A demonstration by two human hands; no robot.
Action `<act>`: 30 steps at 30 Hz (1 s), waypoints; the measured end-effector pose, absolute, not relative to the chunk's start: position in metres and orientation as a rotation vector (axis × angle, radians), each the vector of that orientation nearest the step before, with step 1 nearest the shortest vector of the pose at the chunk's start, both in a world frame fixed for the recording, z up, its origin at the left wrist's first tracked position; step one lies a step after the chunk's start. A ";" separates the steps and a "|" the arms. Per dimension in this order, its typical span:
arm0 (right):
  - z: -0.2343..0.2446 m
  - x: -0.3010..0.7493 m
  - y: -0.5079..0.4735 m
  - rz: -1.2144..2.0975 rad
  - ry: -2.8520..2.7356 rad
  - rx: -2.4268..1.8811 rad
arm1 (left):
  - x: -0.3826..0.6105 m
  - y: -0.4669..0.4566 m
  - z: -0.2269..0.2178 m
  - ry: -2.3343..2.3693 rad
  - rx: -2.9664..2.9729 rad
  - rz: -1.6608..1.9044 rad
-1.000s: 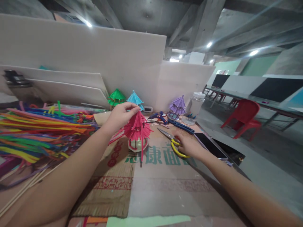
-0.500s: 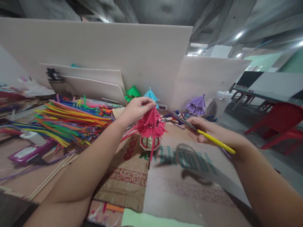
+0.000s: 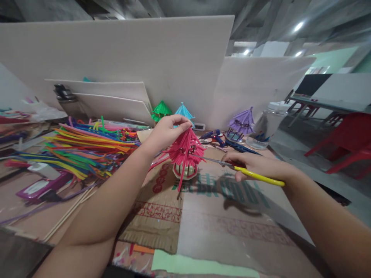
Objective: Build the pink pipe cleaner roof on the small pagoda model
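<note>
L hand (image 3: 171, 131) still pinching red pagoda (image 3: 186, 148) by its tip, upright on cardboard (image 3: 158, 233); R hand (image 3: 255, 164) closed round yellow-handled scissors (image 3: 262, 177), lifted since 1s ago, blades now dipped nr lower roof (image 3: 191, 158).

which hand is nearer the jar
Right. The right hand, holding the scissors, is in front of the jar and slightly left; the left hand is farther left, at the pink roof's tip.

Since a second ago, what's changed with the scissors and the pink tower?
The right hand has lifted the yellow-handled scissors off the cardboard and turned them to point left at the pink tower. The left hand still pinches the tower by its top; the tower still stands.
</note>
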State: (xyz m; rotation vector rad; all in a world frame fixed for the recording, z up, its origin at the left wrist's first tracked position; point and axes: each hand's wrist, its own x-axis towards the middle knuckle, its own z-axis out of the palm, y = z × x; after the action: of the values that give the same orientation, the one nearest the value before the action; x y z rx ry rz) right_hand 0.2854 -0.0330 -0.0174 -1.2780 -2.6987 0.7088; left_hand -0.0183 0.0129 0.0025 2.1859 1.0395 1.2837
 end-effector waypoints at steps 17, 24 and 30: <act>-0.030 0.276 -0.031 0.704 -2.614 -1.304 | -0.006 0.007 -0.001 1.017 2.218 1.230; -0.024 0.269 -0.035 0.604 -2.680 -1.268 | -0.005 0.006 -0.001 1.016 2.217 1.215; -0.022 0.269 -0.035 0.622 -2.647 -1.296 | -0.005 0.005 -0.001 1.013 2.217 1.215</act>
State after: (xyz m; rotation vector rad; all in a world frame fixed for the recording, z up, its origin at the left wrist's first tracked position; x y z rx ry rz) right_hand 0.2686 -0.0352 -0.0225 -1.2959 -2.6473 0.6224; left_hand -0.0053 0.0053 -0.0013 2.2168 1.0131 1.2153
